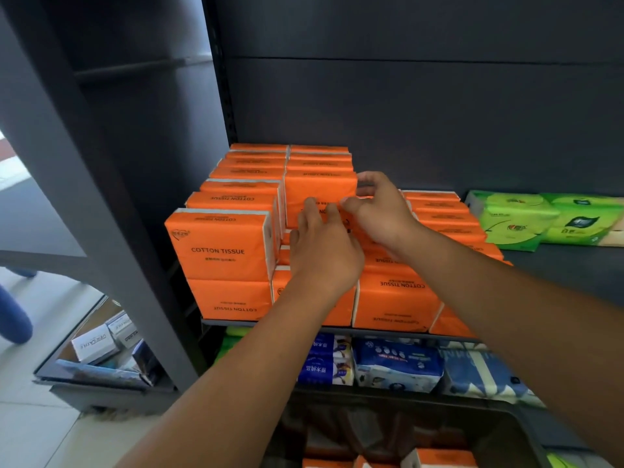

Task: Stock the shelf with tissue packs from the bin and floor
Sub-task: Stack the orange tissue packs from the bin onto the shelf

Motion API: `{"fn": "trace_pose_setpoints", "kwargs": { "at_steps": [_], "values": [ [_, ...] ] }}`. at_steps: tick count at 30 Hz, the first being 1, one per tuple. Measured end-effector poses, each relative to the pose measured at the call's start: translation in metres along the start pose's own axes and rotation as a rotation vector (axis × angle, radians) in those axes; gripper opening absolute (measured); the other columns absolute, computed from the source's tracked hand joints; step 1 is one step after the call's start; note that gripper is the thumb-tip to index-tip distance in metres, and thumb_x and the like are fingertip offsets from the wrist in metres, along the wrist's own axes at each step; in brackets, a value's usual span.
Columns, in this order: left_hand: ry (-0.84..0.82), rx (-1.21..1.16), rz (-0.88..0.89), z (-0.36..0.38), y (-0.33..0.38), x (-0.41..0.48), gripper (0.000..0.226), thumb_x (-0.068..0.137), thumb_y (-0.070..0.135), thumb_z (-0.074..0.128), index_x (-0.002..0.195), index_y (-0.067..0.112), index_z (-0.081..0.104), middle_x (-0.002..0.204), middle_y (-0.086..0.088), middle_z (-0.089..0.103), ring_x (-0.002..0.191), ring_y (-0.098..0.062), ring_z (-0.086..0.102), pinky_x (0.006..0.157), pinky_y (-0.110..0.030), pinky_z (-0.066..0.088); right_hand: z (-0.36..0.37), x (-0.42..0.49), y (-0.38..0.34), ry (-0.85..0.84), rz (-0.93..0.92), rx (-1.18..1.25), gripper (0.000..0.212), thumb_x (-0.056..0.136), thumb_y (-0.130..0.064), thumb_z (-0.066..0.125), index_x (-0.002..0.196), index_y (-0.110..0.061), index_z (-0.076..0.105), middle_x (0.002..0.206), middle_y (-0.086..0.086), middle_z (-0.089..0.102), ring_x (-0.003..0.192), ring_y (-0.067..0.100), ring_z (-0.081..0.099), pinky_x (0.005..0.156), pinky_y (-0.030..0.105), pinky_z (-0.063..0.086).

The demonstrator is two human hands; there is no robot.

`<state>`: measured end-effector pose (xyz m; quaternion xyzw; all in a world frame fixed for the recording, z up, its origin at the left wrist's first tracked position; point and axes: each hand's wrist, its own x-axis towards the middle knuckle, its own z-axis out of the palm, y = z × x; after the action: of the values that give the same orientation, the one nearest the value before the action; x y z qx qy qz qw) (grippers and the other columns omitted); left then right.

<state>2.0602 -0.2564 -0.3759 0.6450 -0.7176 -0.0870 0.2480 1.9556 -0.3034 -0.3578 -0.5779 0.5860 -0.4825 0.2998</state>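
Squaring an orange cotton tissue pack (320, 187) into line, our flat left hand (324, 255) pushes while our right hand (378, 214) grips its edge.

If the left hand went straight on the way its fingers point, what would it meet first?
The orange tissue pack straight ahead; the left hand seems to touch it, depth unclear.

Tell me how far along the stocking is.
Done: the left stack stands two layers high. In hand: the right hand grips an orange pack on the middle stack, the left hand pressing its face. Left: the right stack has one layer, and more packs lie in the bin.
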Motion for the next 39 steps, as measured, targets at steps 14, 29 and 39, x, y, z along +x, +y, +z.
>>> {"fn": "trace_pose_setpoints", "kwargs": {
  "at_steps": [14, 29, 39],
  "values": [
    [-0.056, 0.202, 0.12, -0.042, 0.009, -0.094, 0.034, 0.097, 0.025, 0.043, 0.127, 0.013, 0.054, 0.125, -0.011, 0.056, 0.117, -0.033, 0.05, 0.097, -0.044, 0.042, -0.068, -0.096, -0.017, -0.106, -0.137, -0.659, 0.044, 0.092, -0.018, 0.06, 0.136, -0.017, 0.053, 0.138, 0.009, 0.055, 0.121, 0.026, 0.055, 0.095, 0.033, 0.046],
    [-0.24, 0.279, 0.147, -0.033, -0.006, -0.218, 0.038, 0.097, 0.031, 0.044, 0.131, 0.016, 0.053, 0.13, -0.008, 0.054, 0.121, -0.032, 0.049, 0.095, -0.042, 0.042, -0.132, -0.245, 0.028, -0.2, 0.007, -0.823, 0.04, 0.093, -0.022, 0.054, 0.133, -0.02, 0.053, 0.133, 0.007, 0.057, 0.106, 0.027, 0.058, 0.084, 0.036, 0.049],
    [-0.467, 0.29, 0.054, -0.004, -0.031, -0.272, 0.042, 0.098, 0.035, 0.046, 0.137, 0.021, 0.051, 0.137, -0.005, 0.053, 0.126, -0.028, 0.049, 0.1, -0.043, 0.043, -0.149, -0.305, 0.081, -0.347, 0.148, -0.878, 0.041, 0.093, -0.026, 0.057, 0.134, -0.022, 0.054, 0.137, 0.004, 0.058, 0.121, 0.024, 0.056, 0.097, 0.039, 0.048]
  ]
}}
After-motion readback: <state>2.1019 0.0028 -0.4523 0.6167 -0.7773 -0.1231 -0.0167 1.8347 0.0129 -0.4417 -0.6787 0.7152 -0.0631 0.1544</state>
